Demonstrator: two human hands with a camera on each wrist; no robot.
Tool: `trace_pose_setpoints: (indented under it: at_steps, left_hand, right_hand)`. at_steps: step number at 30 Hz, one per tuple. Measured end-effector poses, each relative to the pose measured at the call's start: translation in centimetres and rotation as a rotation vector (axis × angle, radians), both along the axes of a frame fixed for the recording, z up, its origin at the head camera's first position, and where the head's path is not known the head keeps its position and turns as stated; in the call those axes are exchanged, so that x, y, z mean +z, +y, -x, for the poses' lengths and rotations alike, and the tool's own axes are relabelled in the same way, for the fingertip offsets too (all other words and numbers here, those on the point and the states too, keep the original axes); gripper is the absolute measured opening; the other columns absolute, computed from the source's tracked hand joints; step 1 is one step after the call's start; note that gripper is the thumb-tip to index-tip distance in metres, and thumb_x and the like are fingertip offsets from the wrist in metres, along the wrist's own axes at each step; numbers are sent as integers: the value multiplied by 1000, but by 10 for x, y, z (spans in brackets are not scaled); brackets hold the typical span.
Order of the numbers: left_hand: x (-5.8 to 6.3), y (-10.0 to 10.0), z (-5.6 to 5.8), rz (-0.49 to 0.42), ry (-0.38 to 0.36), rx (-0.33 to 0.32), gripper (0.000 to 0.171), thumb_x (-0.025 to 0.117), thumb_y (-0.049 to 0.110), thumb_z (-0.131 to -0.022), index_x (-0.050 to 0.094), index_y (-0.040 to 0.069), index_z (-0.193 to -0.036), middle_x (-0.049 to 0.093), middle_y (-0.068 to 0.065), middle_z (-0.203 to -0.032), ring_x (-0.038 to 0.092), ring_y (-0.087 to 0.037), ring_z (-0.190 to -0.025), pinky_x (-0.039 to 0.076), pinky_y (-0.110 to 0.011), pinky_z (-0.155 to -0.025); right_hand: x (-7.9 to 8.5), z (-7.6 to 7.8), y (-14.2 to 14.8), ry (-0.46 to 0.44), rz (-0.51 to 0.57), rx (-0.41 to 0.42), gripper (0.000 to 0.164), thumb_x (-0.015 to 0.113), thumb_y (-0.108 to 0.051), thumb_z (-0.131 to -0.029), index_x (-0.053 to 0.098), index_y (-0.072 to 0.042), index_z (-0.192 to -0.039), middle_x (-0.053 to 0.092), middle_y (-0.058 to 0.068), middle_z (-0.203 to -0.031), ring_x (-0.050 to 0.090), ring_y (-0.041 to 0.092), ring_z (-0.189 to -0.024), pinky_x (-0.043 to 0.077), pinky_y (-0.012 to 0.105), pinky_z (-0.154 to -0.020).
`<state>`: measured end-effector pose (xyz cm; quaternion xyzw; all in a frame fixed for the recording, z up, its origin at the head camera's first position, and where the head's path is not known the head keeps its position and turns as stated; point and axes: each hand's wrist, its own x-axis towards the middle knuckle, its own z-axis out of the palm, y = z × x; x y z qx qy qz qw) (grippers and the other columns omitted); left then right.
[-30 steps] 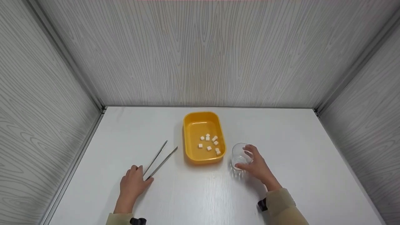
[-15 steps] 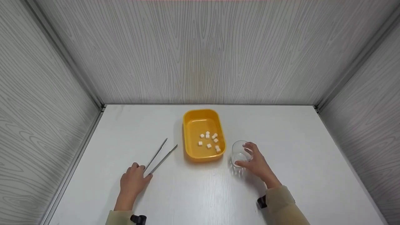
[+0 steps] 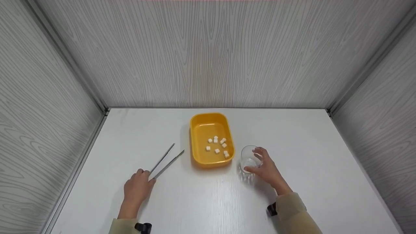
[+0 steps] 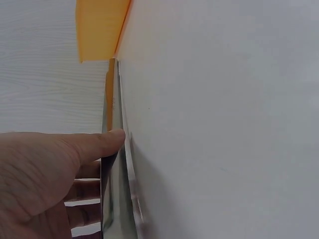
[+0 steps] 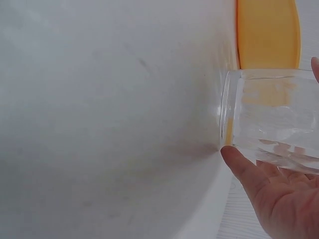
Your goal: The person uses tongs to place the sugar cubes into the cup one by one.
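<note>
Metal tongs (image 3: 169,165) lie low over the white table with their two arms spread apart and tips toward the yellow tray. My left hand (image 3: 137,187) grips them near the rear end; in the left wrist view the thumb presses one arm (image 4: 117,109) and the fingers go behind. At the right, a clear drinking glass (image 3: 248,157) stands upright on the table. Around its right side curves my right hand (image 3: 268,169), thumb at the near side by the base and fingers at the far side. Parts of the fingers hide behind the glass in the right wrist view.
Between the hands and farther back sits a yellow tray (image 3: 191,139) with several small white cubes (image 3: 217,151) loose in its nearer half. Grey wood-grain panels (image 3: 211,55) wall the white table (image 3: 208,201) at the back and both sides.
The head view has tilted slightly, so everything sits a little higher in it. My left thumb has shifted slightly along the tongs. The glass and my right hand keep their place.
</note>
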<state>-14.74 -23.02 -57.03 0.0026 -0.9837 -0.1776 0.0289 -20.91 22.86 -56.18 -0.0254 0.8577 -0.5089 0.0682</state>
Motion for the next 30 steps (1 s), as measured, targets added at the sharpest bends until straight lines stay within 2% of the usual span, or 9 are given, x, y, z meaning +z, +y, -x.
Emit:
trace_pose_setpoints:
  at_steps: [7, 12, 14, 19, 20, 25, 30]
  left_hand:
    - [2, 0, -1, -40, 24, 24, 36, 69, 16, -91, 62, -12, -113, 65, -21, -90, 67, -37, -80, 53, -47, -64]
    - [3, 2, -2, -55, 43, 26, 37, 65, 16, -94, 59, -14, -115, 65, -21, -90, 67, -38, -79, 53, -47, -62]
    - [3, 3, -2, -60, 49, 25, 37, 65, 16, -94, 59, -14, -115, 65, -20, -88, 67, -36, -76, 53, -47, -60]
    - [5, 3, -2, -54, 73, 31, 27, 64, 17, -93, 62, -9, -101, 58, -9, -73, 58, -23, -56, 48, -42, -50]
    - [5, 3, -2, -51, 81, 32, 25, 64, 17, -93, 62, -7, -97, 56, -7, -70, 54, -20, -53, 47, -40, -48]
    - [9, 4, -2, -51, 112, 45, 22, 63, 19, -92, 61, -3, -88, 54, -4, -65, 49, -17, -49, 44, -37, -45]
    - [13, 6, -3, -50, 187, 36, 29, 66, 25, -94, 57, 2, -79, 49, -2, -60, 45, -17, -47, 41, -35, -43]
  right_hand:
    - [1, 0, 2, 31, 30, 25, 95, 88, -23, -74, 28, -5, -146, 40, 13, -148, 33, 32, -140, 32, 51, -108]
    - [1, 0, 2, 46, 39, 32, 94, 88, -23, -74, 29, -3, -145, 40, 16, -147, 34, 34, -140, 30, 52, -108]
    - [7, -3, 0, 48, 43, 36, 93, 87, -22, -74, 29, -2, -144, 40, 18, -147, 34, 35, -140, 29, 53, -108]
    - [5, -2, 1, 42, 41, 36, 95, 88, -25, -74, 28, -3, -145, 40, 16, -147, 33, 34, -140, 30, 52, -108]
    - [0, 0, 3, 43, 39, 32, 98, 89, -27, -72, 28, -4, -146, 40, 13, -147, 34, 32, -140, 31, 51, -108]
    - [0, 0, 3, 25, 33, 21, 95, 88, -25, -73, 29, -6, -145, 40, 13, -148, 33, 32, -141, 33, 53, -107]
    - [0, 0, 2, 18, 25, 17, 92, 87, -21, -75, 29, -6, -145, 40, 13, -149, 33, 33, -141, 32, 54, -107]
